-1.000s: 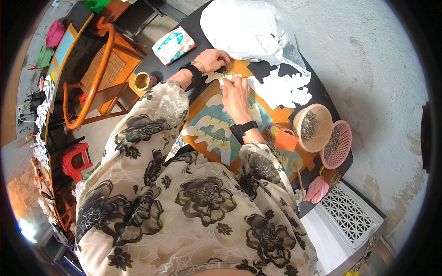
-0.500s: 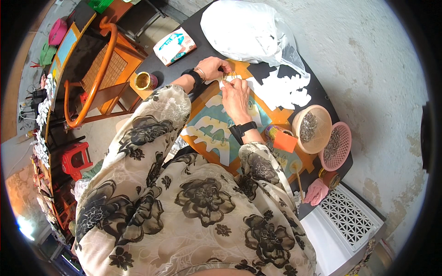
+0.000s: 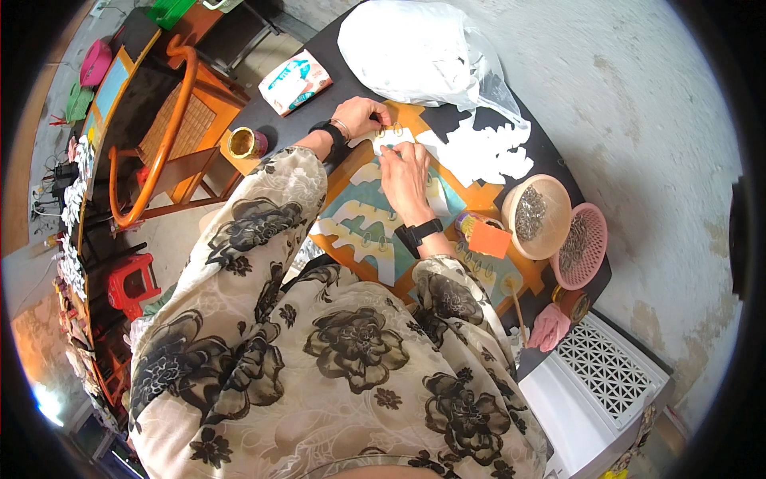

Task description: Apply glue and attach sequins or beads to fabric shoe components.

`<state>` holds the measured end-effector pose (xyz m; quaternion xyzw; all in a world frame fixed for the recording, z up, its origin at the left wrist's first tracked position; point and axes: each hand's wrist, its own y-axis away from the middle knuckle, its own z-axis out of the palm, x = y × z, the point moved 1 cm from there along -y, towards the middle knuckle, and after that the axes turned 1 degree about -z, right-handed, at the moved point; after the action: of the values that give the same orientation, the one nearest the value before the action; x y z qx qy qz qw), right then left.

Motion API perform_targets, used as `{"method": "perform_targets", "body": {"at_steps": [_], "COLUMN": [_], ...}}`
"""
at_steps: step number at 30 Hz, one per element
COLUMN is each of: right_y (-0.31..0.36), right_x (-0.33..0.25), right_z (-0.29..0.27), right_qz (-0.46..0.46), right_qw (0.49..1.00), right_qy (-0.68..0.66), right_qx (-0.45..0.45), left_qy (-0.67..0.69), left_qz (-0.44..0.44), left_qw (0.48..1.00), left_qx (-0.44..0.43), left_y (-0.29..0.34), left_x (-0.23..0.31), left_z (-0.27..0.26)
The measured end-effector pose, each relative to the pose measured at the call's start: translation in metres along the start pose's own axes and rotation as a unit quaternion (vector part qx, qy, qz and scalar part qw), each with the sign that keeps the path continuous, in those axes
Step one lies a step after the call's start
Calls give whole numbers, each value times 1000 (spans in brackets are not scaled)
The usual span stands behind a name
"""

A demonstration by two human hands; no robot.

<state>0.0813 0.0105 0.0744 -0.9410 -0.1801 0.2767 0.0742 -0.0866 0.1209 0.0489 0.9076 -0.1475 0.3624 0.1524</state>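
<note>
The right hand (image 3: 407, 180) has drawn slightly toward the body, baring more of the white card (image 3: 396, 142). The card lies at the far end of the orange board (image 3: 335, 180), its visible length running left to right; two clips (image 3: 399, 128) at its far edge point away from the person. The right fingertips touch its near edge, partly hiding it; the left hand (image 3: 359, 116) bends its fingers beside the left clip. I cannot tell whether either grips. White scraps (image 3: 487, 153) crowd the right, the bag (image 3: 411, 56) beyond.
</note>
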Motion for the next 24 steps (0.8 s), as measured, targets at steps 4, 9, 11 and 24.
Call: {"method": "perform_targets", "body": {"at_steps": [4,9,11,24], "right_y": [16,35,44,150], "right_x": [-7,-10,-12,-42], "right_z": [-17,-33,-40,-79], "right_qz": [8,14,9,123], "right_qw": [1000,999,999,967], "right_qy": [-22,-39,-35,-215], "right_qx": [12,18,25,-52], "left_qy": [-49,-54,-76,367], "left_qz": [28,28,42,-141], "left_qw": [998,998,996,919], "left_qx": [13,-12,-3,22], "left_y": [-1,0,4,82], "left_x": [-4,-3,-2,7], "left_z": [4,5,6,-28]}}
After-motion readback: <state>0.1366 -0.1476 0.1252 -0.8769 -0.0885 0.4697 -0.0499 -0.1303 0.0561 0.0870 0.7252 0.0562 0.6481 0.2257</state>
